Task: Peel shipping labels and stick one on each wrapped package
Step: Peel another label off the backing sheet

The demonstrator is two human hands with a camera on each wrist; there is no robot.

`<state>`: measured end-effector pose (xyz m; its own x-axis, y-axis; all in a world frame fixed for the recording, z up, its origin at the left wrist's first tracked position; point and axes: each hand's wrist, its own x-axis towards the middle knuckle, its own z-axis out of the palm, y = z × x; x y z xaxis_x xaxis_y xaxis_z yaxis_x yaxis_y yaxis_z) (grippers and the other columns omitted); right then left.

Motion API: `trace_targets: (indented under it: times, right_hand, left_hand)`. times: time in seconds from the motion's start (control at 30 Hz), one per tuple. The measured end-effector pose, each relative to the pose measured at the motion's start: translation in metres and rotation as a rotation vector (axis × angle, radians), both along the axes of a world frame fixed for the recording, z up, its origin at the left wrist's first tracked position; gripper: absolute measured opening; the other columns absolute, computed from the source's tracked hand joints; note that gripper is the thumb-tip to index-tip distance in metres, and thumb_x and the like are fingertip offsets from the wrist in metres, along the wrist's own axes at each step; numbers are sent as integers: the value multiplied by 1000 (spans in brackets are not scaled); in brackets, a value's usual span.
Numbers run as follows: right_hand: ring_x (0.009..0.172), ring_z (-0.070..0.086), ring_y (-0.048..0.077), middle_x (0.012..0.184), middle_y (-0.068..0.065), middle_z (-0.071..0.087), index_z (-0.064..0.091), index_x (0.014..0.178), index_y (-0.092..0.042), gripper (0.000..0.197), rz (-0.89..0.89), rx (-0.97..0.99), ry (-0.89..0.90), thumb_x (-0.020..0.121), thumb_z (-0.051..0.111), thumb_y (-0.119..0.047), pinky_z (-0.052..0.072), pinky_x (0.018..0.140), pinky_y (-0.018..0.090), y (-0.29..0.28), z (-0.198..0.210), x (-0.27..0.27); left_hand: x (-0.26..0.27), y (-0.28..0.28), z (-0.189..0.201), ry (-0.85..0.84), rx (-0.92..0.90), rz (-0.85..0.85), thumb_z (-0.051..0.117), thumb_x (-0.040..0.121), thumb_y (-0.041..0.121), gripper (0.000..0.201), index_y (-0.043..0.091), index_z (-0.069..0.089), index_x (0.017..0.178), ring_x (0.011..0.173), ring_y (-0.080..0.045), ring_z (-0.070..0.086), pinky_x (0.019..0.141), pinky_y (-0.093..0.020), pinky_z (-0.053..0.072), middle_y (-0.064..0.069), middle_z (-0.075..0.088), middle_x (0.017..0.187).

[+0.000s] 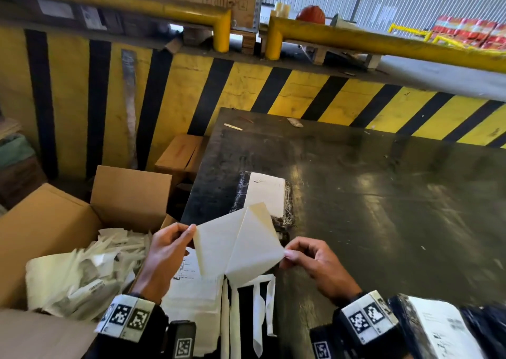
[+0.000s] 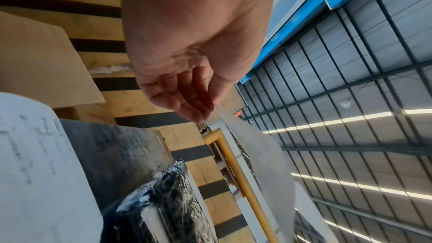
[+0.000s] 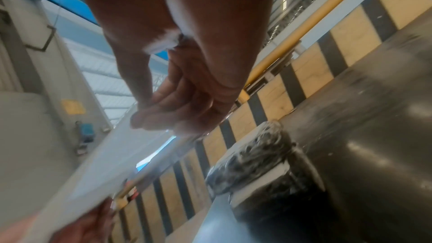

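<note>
Head view: low in the middle, my left hand [image 1: 164, 251] and right hand [image 1: 312, 260] each pinch a corner of the label [image 1: 238, 246]. It looks thin, floppy and sticky, so corners are best.

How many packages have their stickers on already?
Two that show: the wrapped package on the table and another by the right wrist each carry a label. Now the left hand and right hand pull a label sheet apart. It isn't stuck on anything yet.
</note>
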<state>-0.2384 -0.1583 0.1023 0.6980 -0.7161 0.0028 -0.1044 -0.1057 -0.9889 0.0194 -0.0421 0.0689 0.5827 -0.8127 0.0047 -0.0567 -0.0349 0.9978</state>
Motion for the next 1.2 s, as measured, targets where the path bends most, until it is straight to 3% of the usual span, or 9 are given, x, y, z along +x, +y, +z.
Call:
trace_targets:
  times: [0.13, 0.23, 0.37, 0.5, 0.63, 0.8, 0.93, 1.07, 1.2]
  right_hand:
    - [65, 63, 13, 65, 7, 67, 66, 75, -3, 15, -41, 1, 16, 78, 61, -17, 49, 68, 17, -14, 9, -27]
    - [66, 62, 17, 64, 10, 65, 67, 71, -7, 12, -88, 14, -17, 81, 64, -13, 49, 69, 20, -24, 11, -46]
    - [60, 56, 13, 60, 8, 59, 65, 62, -13, 24, -240, 67, -155, 84, 57, -7, 47, 60, 15, -30, 15, -60]
    - [59, 57, 13, 58, 8, 59, 66, 64, -12, 38, -330, 87, -213, 90, 44, 4, 50, 61, 17, -28, 11, -58]
    - [56, 55, 9, 60, 4, 63, 63, 71, -2, 22, -208, 20, 33, 90, 53, 2, 47, 58, 18, -13, -11, -22]
    - [57, 57, 9, 65, 5, 65, 65, 74, -7, 15, -30, 10, 359, 89, 60, -7, 46, 57, 20, 8, -67, 21]
    - [53, 60, 10, 59, -1, 66, 63, 65, -17, 22, 10, -47, 520, 87, 64, -20, 49, 53, 23, 21, -94, 37]
    - [46, 56, 2, 50, -5, 59, 57, 55, -21, 30, -36, -129, 592, 77, 75, -31, 43, 50, 18, 22, -99, 39]
    - [49, 54, 12, 53, 1, 59, 62, 63, -11, 41, -244, -17, 305, 83, 63, -46, 44, 49, 23, 17, -67, 47]
  left_hand:
    - [20, -1, -11, 14, 28, 25, 57, 92, 23, 26, -1, 65, 88, 70, -28, 54, 59, -32, 45, -35, 60, 86]
    - [33, 0, -18, 44, 34, 53, 57, 93, 24, 25, 1, 66, 91, 78, -35, 60, 70, -46, 49, -33, 63, 90]
    - [50, 5, -23, -52, 17, 260, 54, 95, 26, 25, 3, 64, 96, 89, -39, 63, 73, -45, 52, -22, 66, 90]
    - [45, 11, -14, -78, -58, 226, 53, 95, 25, 24, 4, 64, 96, 87, -29, 65, 71, -37, 53, -16, 68, 90]
    - [18, 11, -3, -84, -94, 78, 54, 94, 22, 20, 4, 64, 94, 80, -23, 68, 64, -24, 57, -16, 70, 87]
    - [-6, 16, 0, -117, -98, 40, 53, 94, 13, 16, 4, 64, 88, 65, -1, 64, 54, -7, 47, -4, 67, 72]
    - [-7, 21, -8, -22, -115, 24, 58, 91, 21, 19, 5, 67, 91, 74, -18, 66, 61, -17, 53, -15, 69, 80]
    - [-5, 22, -12, -64, -123, 1, 62, 85, 26, 16, 12, 69, 89, 73, -15, 68, 62, -18, 54, -4, 71, 78]
    - [-18, 15, -3, -78, -140, -117, 65, 80, 27, 11, 21, 74, 82, 72, -12, 66, 65, -19, 54, -2, 72, 78]
